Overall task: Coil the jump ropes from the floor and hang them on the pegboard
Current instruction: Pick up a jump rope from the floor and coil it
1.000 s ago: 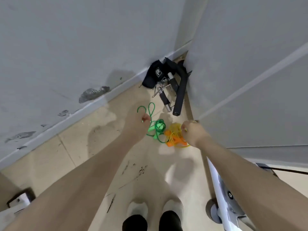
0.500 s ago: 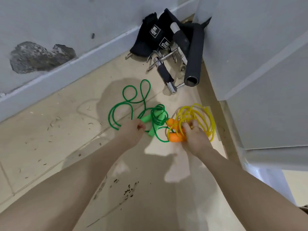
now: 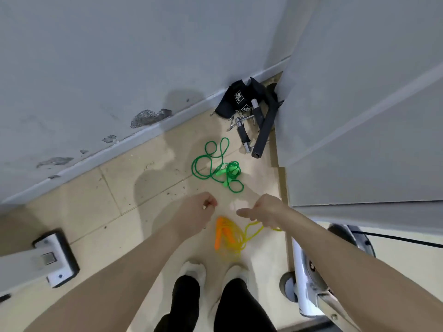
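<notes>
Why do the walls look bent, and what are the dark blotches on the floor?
Head view: the wide-angle lens bows the wall and baseboard; the blotches on the floor tiles are soft shadows of the person's arms; the yellow jump rope hanging from the right hand is motion-blurred, while the green jump rope on the floor looks sharper.
</notes>
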Demonstrator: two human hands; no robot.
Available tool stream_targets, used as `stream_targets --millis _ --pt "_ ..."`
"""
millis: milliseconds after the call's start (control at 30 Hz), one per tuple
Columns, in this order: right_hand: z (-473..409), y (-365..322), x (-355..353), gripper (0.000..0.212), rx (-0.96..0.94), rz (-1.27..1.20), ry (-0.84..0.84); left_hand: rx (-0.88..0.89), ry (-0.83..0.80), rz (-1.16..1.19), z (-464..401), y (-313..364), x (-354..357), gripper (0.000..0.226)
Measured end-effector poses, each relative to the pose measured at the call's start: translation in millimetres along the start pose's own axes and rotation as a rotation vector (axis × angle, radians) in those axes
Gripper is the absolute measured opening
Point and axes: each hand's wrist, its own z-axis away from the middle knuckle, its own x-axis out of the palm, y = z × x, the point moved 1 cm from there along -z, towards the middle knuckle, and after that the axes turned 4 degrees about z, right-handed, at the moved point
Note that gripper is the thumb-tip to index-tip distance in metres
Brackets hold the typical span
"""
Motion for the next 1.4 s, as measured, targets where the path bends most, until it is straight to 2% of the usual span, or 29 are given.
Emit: stream_targets --millis 67,100,167,233,300,333,400,500,600,667,733,800,833,867,933,1000,1067,1100,1133,1167,1200,1233,1267,1300,1333,1400 --pt "60 -24 -12 0.039 0.034 -0.002 -0.168 -0.001 -0.017 0.067 54 31 -17 0.013" --pt "88 -35 -18 0.036 0.033 -0.06 -0.269 0.005 -0.068 0.094 79 46 -25 0.021" --pt "144 -57 -31 0.03 -0.011 -0.207 -0.459 0.034 -0.215 0.134 129 74 -41 0.052" --pt "194 -81 -49 0.03 -0.088 -0.318 -0.561 0.13 -0.338 0.243 174 102 -59 0.074" --pt "243 -102 -63 0.025 -0.192 -0.437 -0.648 0.242 -0.383 0.353 213 123 -76 0.08" --pt "266 -112 -69 0.03 -0.245 -0.517 -0.673 0.26 -0.365 0.373 230 131 -83 0.081" --pt "307 -129 -78 0.042 -0.348 -0.7 -0.699 0.257 -0.29 0.387 262 142 -96 0.067" --pt "365 -154 -79 0.031 -0.564 -1.075 -0.748 0.217 -0.143 0.32 305 138 -114 0.033" --pt "415 -177 -58 0.04 -0.781 -1.495 -0.771 0.199 -0.168 0.14 348 117 -126 0.035" --pt "449 -190 -32 0.039 -0.826 -1.641 -0.646 0.124 -0.165 0.03 380 98 -129 0.041" --pt "483 -202 -4 0.031 -0.836 -1.737 -0.575 0.07 -0.118 0.077 411 76 -131 0.038" --pt "515 -210 22 0.021 -0.835 -1.867 -0.549 0.06 -0.05 0.113 440 52 -131 0.017" --pt "529 -212 33 0.018 -0.834 -1.911 -0.524 0.039 0.013 0.115 453 40 -133 0.017" --pt "540 -213 42 0.015 -0.833 -1.909 -0.481 -0.002 0.083 0.163 465 31 -135 0.029" --pt "557 -210 58 0.013 -0.793 -1.661 -0.271 -0.152 0.165 0.443 486 21 -143 0.043" --pt "562 -200 77 0.012 -0.694 -1.027 0.119 -0.194 0.083 0.702 509 29 -152 0.041" --pt "558 -185 102 0.034 -0.604 -0.39 0.507 -0.083 0.0 0.838 533 51 -164 0.037" --pt "559 -179 115 0.042 -0.64 -0.27 0.626 0.005 -0.008 0.885 545 64 -171 0.034" --pt "562 -174 128 0.044 -0.726 -0.265 0.635 0.078 0.0 0.943 557 77 -179 0.032" --pt "565 -170 143 0.046 -0.83 -0.319 0.507 0.149 0.014 1.008 570 89 -188 0.03" --pt "566 -169 161 0.05 -0.916 -0.341 0.291 0.224 0.029 1.067 582 100 -196 0.028" --pt "569 -170 181 0.055 -0.961 -0.281 0.072 0.3 0.044 1.121 595 109 -204 0.025" --pt "569 -171 198 0.061 -0.971 -0.169 -0.075 0.376 0.054 1.176 608 116 -211 0.022" --pt "566 -174 215 0.064 -0.971 -0.07 -0.138 0.457 0.055 1.23 620 122 -219 0.019" --pt "562 -178 228 0.061 -0.967 0.013 -0.121 0.537 0.052 1.278 632 125 -227 0.019" --pt "556 -185 247 0.033 -0.942 0.189 0.011 0.682 0.055 1.371 652 127 -241 0.019"
